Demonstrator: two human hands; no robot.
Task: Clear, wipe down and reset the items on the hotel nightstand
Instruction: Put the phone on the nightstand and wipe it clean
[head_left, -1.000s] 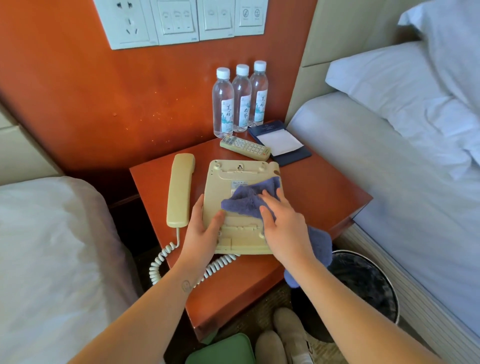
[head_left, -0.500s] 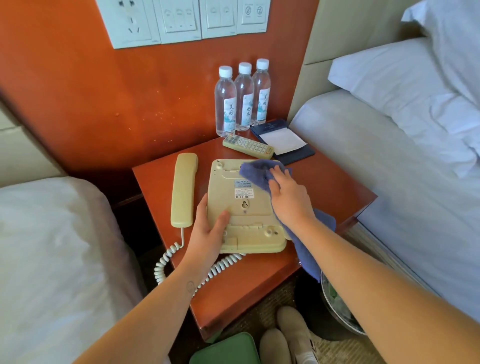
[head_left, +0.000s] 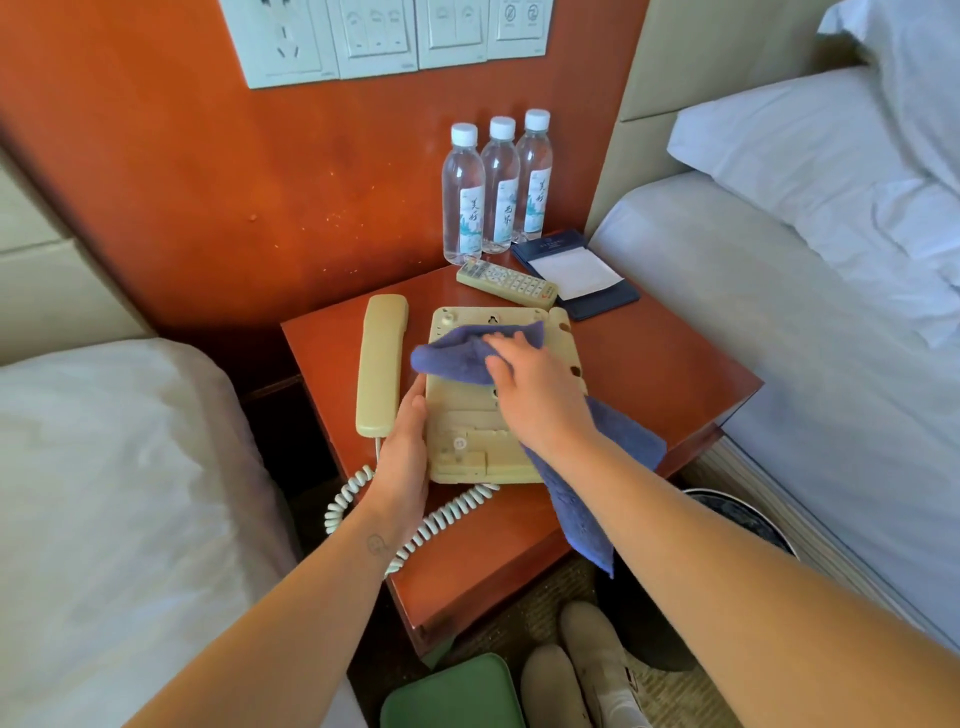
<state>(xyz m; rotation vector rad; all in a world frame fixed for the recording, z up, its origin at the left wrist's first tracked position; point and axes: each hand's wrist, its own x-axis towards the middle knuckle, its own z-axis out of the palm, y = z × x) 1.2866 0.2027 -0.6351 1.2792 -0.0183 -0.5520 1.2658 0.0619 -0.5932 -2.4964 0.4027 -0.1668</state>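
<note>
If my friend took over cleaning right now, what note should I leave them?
Left hand: flat against the left edge of the upturned cream plastic phone base, steadying it.
Right hand: presses the blue terry cloth on its underside.
Cream handset lies beside it on the red-brown wooden nightstand; three clear water bottles, cream remote and dark blue notepad folder sit at the back.
Underway: wiping the underside. Probably left: turn base upright, replace handset.
</note>
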